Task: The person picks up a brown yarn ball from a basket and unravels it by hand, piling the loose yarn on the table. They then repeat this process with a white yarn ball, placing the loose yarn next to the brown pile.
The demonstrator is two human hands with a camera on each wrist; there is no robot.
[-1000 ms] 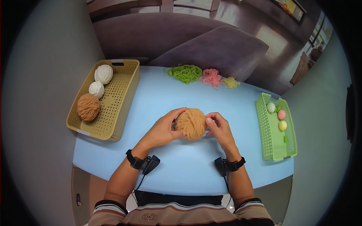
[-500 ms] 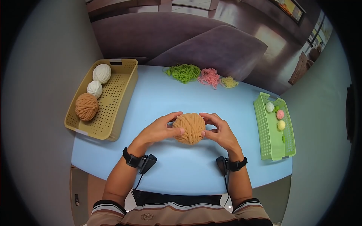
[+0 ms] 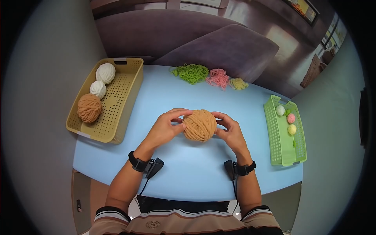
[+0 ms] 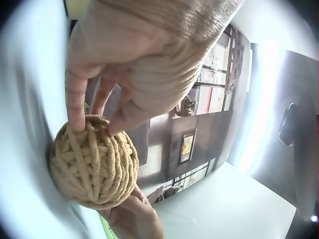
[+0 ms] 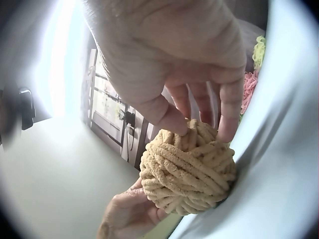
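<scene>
Tan chunky yarn ball (image 3: 199, 125) sits right between both sets of fingers, resting on the light blue table (image 3: 188, 172) about dead centre in front of the person. The left hand (image 3: 166, 127) cups it from the left, thumb and fingertips curled onto its upper left side; the left wrist view shows the fingers (image 4: 76, 107) pinching down onto the top strands. The right hand (image 3: 231, 131) mirrors it on the other side, fingers (image 5: 227, 119) and thumb pressing into the top right of the ball. So it's gripped from both flanks, neither hand nearer than the other as far as I can tell.

The ball is pretty much round, no real long axis, though the wraps run diagonally across the face.

Further out: a yellow perforated basket (image 3: 117, 117) well off to the left, holding two white yarn balls (image 3: 105, 73) and another tan one (image 3: 89, 108). A green basket (image 3: 279, 145) sits to the right with small pale, pink and yellow pom-pom-ish balls (image 3: 291, 118). Loose green (image 3: 192, 73), pink (image 3: 217, 77) and yellow (image 3: 238, 84) yarn tangles lie along the far edge.
</scene>
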